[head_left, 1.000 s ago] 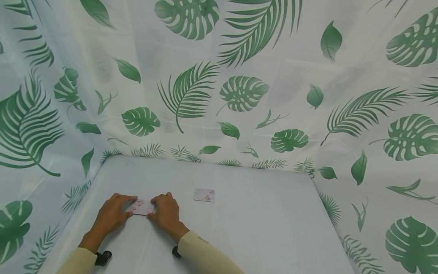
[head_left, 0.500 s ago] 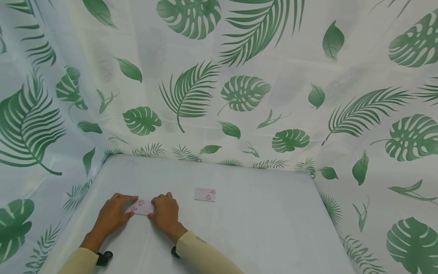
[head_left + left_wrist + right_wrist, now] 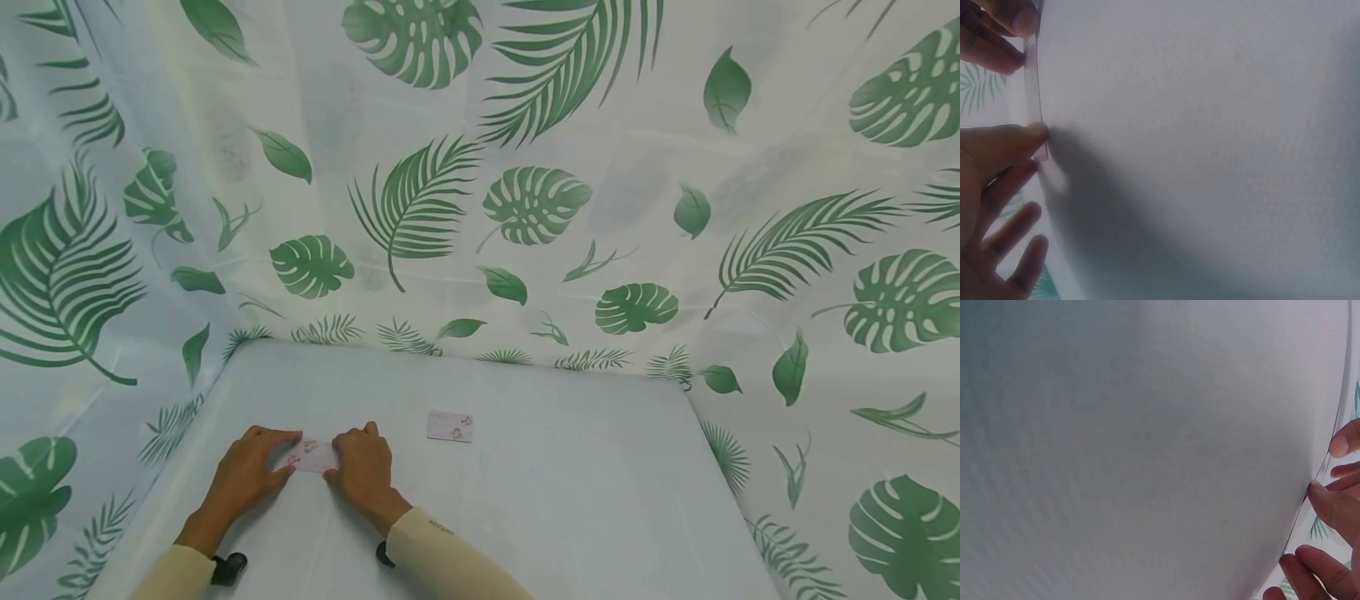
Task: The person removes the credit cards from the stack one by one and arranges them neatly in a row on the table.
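Both hands hold a pale pink card (image 3: pixel 313 457) with a reddish print, at the left part of the white table. My left hand (image 3: pixel 247 467) pinches its left end between thumb and fingers. At the right end, my right hand (image 3: pixel 366 467) grips it the same way. In the left wrist view the card (image 3: pixel 1034 94) shows nearly edge-on, close over the table, with the thumb and a finger at its near end. The right wrist view has my right hand (image 3: pixel 1335 525) at the card's thin edge. A similar pink card (image 3: pixel 450 426) lies flat to the right.
The white-covered table (image 3: pixel 585 483) spreads right of the hands. Behind and beside it hang white sheets (image 3: pixel 450 308) printed with green leaves. A dark strap piece (image 3: pixel 228 568) sits at the left wrist.
Both hands stay in place around the card. Its dark near edge, visible earlier, now hardly shows, and its face sits slightly lower in the head view. The other card is unmoved.
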`<state>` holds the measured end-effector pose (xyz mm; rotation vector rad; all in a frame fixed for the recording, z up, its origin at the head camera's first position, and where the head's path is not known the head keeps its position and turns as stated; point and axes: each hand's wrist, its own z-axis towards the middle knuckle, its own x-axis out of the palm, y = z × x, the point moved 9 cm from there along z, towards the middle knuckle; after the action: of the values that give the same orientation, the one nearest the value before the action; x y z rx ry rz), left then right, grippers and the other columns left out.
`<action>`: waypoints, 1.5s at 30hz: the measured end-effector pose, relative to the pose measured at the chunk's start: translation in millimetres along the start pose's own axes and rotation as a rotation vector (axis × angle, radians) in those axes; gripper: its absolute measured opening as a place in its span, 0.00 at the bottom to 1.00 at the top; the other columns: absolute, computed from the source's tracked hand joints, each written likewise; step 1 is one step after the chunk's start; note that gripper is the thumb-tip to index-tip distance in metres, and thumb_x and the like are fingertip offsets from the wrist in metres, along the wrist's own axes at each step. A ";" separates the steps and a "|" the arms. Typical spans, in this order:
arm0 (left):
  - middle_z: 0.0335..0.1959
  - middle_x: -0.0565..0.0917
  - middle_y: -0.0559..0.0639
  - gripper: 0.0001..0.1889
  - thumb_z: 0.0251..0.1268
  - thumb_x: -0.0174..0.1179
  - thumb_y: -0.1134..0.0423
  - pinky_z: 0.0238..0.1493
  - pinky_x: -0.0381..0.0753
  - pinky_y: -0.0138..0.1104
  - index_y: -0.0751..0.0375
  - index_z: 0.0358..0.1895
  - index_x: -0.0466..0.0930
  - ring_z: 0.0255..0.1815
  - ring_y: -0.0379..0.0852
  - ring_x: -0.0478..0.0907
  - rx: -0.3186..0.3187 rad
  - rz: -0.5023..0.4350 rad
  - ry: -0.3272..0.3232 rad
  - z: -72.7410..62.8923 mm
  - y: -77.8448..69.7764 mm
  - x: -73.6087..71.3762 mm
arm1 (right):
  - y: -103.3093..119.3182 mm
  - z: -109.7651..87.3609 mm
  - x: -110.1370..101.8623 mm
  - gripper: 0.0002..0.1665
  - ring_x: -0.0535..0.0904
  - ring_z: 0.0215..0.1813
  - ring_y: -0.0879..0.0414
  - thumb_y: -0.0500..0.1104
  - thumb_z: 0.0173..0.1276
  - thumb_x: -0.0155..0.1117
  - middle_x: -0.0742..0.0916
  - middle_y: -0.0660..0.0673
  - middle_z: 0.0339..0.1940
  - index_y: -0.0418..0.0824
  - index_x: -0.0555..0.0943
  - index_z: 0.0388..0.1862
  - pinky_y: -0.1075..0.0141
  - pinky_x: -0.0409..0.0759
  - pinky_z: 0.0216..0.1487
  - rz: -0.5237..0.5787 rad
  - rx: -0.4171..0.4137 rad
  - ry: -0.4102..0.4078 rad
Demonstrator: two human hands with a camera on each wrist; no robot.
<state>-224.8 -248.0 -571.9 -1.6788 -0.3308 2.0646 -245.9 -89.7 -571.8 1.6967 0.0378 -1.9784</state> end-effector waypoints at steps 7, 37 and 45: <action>0.46 0.82 0.54 0.29 0.44 0.77 0.65 0.48 0.73 0.56 0.57 0.56 0.82 0.48 0.57 0.75 -0.015 0.000 0.014 0.9 -2.0 -1.3 | -8.3 -0.4 -3.2 0.27 0.68 0.37 0.62 0.59 0.48 0.79 0.87 0.58 0.41 0.53 0.87 0.48 0.71 0.68 0.34 0.026 0.004 0.003; 0.48 0.80 0.52 0.33 0.44 0.79 0.56 0.52 0.71 0.55 0.53 0.59 0.81 0.51 0.54 0.73 0.024 -0.037 -0.009 26.4 -44.9 5.2 | -72.9 -7.8 -45.5 0.33 0.69 0.45 0.63 0.56 0.49 0.80 0.84 0.58 0.47 0.55 0.82 0.56 0.70 0.74 0.44 0.303 0.013 -0.064; 0.50 0.81 0.52 0.33 0.44 0.79 0.56 0.50 0.74 0.52 0.52 0.59 0.81 0.51 0.53 0.74 0.048 -0.027 -0.029 33.8 -57.9 10.4 | -89.5 -10.5 -51.6 0.33 0.69 0.45 0.63 0.56 0.49 0.80 0.84 0.61 0.47 0.55 0.83 0.56 0.69 0.75 0.46 0.292 0.022 -0.098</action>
<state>-247.9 -189.4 -546.6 -1.6093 -0.3090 2.0627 -268.9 10.1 -554.1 1.5187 -0.2527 -1.8436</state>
